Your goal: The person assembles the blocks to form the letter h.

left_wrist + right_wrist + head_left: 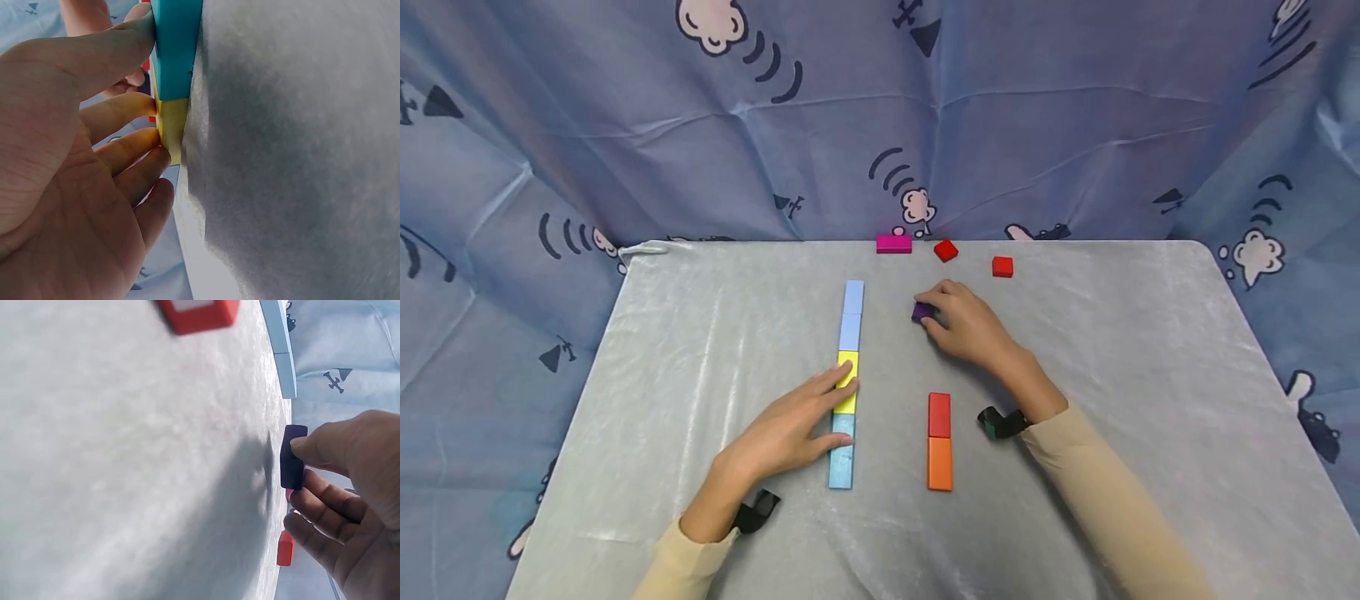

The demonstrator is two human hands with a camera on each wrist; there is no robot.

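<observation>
My right hand (pixel 972 327) pinches a dark purple block (pixel 292 457) between thumb and fingers, close over the table beside the far end of a row of blocks. That row runs away from me: a teal-blue block (pixel 842 467) nearest, then a yellow block (pixel 846 402), then two pale blue blocks (pixel 850 332). Over the near half of the row lies my left hand (pixel 786 432), its fingers extended. Its fingertips touch the yellow block and its thumb is at the teal-blue one, as the left wrist view also shows.
Right of the row, a red block (pixel 939 415) and an orange block (pixel 940 464) stand end to end. Along the table's far edge are a magenta block (pixel 894 244) and two small red blocks (pixel 1002 267). A patterned blue curtain (pixel 1037 125) hangs behind the grey cloth-covered table (pixel 700 333).
</observation>
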